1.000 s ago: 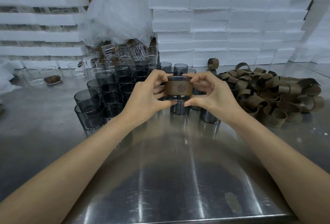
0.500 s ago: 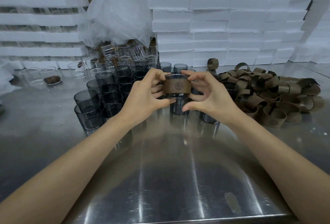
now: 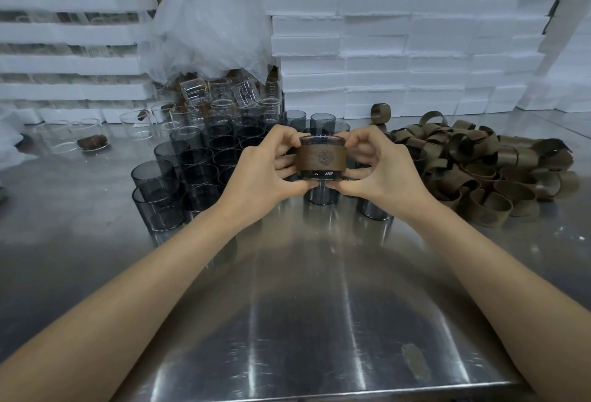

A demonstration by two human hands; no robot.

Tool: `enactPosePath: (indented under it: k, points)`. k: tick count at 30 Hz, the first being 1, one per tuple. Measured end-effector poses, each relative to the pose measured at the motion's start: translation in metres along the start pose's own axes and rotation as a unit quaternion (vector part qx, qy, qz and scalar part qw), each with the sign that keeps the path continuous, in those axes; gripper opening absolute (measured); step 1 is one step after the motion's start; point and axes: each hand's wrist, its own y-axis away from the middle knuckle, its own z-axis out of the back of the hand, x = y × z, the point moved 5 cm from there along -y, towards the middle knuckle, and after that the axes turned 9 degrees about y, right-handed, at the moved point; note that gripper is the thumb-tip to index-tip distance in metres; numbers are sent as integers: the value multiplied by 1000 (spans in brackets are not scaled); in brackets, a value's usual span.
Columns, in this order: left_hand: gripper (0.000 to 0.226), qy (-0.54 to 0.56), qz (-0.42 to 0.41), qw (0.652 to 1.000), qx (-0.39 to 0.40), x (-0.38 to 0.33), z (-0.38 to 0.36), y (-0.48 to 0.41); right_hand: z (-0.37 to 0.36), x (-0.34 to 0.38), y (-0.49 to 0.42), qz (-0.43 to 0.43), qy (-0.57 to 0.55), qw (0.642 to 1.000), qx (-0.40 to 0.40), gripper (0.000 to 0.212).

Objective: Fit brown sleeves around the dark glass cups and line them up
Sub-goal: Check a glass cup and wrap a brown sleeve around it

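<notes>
Above the steel worktop [image 3: 303, 321], left grip [image 3: 259, 171] and right grip [image 3: 380, 171] both pinched one dark glass cup [image 3: 321, 139], brown sleeve [image 3: 320, 158] wrapped round its middle. Sleeve-fitting step, apparently near done. Next move likely called for squaring the sleeve, then standing the cup in line.

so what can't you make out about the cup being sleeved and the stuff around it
Head view only:
- Stamp on the brown sleeve: too small and blurred to read.
- Sides of the held dark glass cup: covered by the left hand and right hand.
- Dark cups behind the hands: partly hidden, so uncountable.
- Brown lump far left: blurred, unidentifiable.
</notes>
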Motion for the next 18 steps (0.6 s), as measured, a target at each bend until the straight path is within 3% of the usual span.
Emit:
enactPosePath:
  k: [18]
  points:
    - [48,-22,-16,1000,1,0,-1,1,1,3,0,19,17,1000,4,52]
